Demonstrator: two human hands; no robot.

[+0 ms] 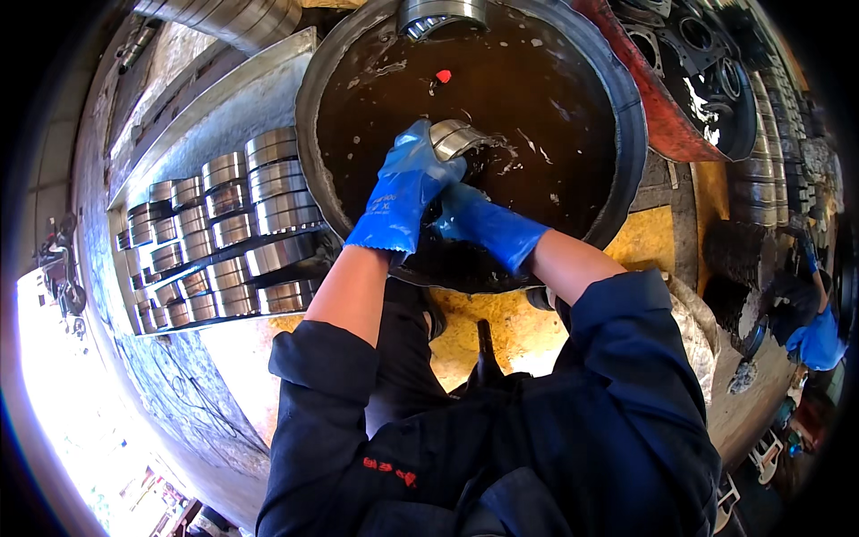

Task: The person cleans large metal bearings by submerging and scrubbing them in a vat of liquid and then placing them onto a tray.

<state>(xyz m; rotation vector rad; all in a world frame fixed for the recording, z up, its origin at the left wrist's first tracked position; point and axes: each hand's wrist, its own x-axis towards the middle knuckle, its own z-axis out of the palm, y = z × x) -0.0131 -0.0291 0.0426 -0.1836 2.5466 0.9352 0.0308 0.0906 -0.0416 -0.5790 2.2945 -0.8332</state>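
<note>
My left hand (pixel 401 188), in a long blue rubber glove, is closed around the near left side of a shiny metal bearing ring (pixel 456 137). The ring is tilted over dark brown liquid in a large round metal tub (pixel 632 134). My right hand (pixel 488 224), gloved the same way, reaches in just below the ring, close against the left glove. Its fingers are hidden behind the left hand and in dark shadow, so their grip does not show. Beyond the ring, a small red-tipped item (pixel 443 77) sticks up from the liquid.
A roller bearing (pixel 440 12) sits at the tub's far rim. Left of the tub, a metal tray (pixel 215 85) holds rows of shiny rings (pixel 231 228). At the right stand a red-edged container (pixel 631 80) with dark metal parts and stacked rings (pixel 762 143). Another person (pixel 816 336) is farther right.
</note>
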